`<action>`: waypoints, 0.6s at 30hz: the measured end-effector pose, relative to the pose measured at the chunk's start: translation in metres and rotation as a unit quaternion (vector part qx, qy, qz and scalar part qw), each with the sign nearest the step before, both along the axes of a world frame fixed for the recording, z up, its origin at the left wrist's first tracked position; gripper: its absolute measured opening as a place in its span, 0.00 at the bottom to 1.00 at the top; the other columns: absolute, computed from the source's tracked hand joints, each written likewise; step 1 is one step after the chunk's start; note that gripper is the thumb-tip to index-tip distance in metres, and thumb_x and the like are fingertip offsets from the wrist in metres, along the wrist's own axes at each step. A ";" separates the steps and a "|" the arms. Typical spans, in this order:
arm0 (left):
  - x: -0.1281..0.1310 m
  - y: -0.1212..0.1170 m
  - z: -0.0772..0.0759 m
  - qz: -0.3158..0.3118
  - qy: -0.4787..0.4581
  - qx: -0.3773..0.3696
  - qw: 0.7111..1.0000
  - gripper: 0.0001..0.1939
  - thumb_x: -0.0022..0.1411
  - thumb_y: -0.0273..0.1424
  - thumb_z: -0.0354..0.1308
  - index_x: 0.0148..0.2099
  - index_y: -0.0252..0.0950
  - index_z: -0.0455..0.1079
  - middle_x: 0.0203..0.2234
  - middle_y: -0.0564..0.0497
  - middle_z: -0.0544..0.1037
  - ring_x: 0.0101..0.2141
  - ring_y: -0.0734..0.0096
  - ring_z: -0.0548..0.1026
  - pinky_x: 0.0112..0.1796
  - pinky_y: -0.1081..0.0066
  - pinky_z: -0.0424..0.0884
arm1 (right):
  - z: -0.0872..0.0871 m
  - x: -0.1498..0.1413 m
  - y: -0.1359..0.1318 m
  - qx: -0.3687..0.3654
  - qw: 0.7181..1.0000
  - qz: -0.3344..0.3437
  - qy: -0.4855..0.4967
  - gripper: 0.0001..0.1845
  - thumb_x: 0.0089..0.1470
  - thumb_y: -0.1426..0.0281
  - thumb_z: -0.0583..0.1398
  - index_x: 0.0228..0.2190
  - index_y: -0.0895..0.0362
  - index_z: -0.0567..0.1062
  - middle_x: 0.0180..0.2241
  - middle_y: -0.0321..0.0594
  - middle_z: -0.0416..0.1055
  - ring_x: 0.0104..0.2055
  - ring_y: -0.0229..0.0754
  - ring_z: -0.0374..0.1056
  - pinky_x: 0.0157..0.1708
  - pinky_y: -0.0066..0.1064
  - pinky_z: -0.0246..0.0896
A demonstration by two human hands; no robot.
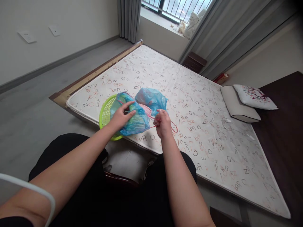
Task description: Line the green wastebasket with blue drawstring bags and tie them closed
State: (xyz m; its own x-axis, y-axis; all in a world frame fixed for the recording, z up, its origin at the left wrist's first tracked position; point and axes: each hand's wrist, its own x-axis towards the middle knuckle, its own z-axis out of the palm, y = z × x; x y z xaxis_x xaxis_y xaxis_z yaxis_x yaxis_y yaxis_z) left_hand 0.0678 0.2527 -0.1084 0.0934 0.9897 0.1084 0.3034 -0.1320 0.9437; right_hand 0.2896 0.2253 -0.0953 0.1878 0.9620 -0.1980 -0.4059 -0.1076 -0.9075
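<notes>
A green plastic basket [105, 113] sits at the near edge of a bare mattress [203, 104] printed with letters. A blue plastic bag [137, 123] lies partly in the basket, and my left hand [121, 117] rests on it with fingers curled over its top. A second blue bag [151, 98] lies just behind. A pink object [145, 110] shows between the two bags. My right hand [163, 123] is closed in a pinch on a thin red string or handle [174, 127] that runs toward the bags.
Two pillows [254, 97] lie at the mattress's right side, beside a dark wooden surface [284, 135]. A wooden bed frame edge [94, 74] borders grey floor on the left. A small dark nightstand [194, 62] and curtains stand by the window. My dark-clothed legs are below.
</notes>
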 end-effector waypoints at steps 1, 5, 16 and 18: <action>0.001 -0.001 0.000 -0.031 -0.011 -0.008 0.999 0.32 0.62 0.47 0.64 0.65 0.42 0.71 0.45 0.47 0.78 0.44 0.59 0.76 0.49 0.61 0.73 | -0.002 -0.005 -0.001 -0.008 0.999 0.035 -0.041 0.22 0.49 0.51 0.67 0.38 0.50 0.69 0.21 0.26 0.57 0.20 0.32 0.49 0.21 0.27 0.43; 0.008 -0.005 -0.001 -0.118 -0.058 -0.041 0.990 0.32 0.63 0.51 0.61 0.63 0.40 0.73 0.45 0.45 0.80 0.45 0.56 0.78 0.47 0.61 0.75 | -0.015 -0.016 -0.005 -0.045 0.961 0.130 -0.241 0.28 0.45 0.49 0.70 0.42 0.51 0.72 0.21 0.26 0.59 0.23 0.35 0.55 0.25 0.29 0.49; -0.010 0.015 0.005 0.006 -0.175 -0.034 0.984 0.20 0.54 0.39 0.69 0.48 0.38 0.80 0.31 0.50 0.78 0.37 0.64 0.78 0.45 0.62 0.76 | -0.019 0.005 0.001 -0.063 0.910 0.046 -0.406 0.15 0.53 0.56 0.64 0.35 0.53 0.73 0.21 0.30 0.62 0.25 0.40 0.59 0.27 0.32 0.48; -0.021 0.023 0.009 0.054 -0.188 -0.022 0.980 0.16 0.55 0.36 0.67 0.46 0.38 0.79 0.30 0.51 0.78 0.35 0.67 0.78 0.41 0.66 0.76 | -0.018 0.009 0.002 -0.071 0.903 0.031 -0.423 0.14 0.53 0.56 0.63 0.34 0.53 0.73 0.21 0.31 0.63 0.25 0.40 0.59 0.28 0.32 0.48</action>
State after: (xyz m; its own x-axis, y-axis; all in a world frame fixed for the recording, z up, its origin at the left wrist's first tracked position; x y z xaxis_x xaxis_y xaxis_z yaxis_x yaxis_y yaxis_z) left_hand 0.0465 0.2758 -0.0995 -0.0502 0.9961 0.0725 -0.0569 -0.0753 0.9955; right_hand 0.2989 0.2274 -0.1133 0.2767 0.9518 -0.1320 0.4362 -0.2468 -0.8653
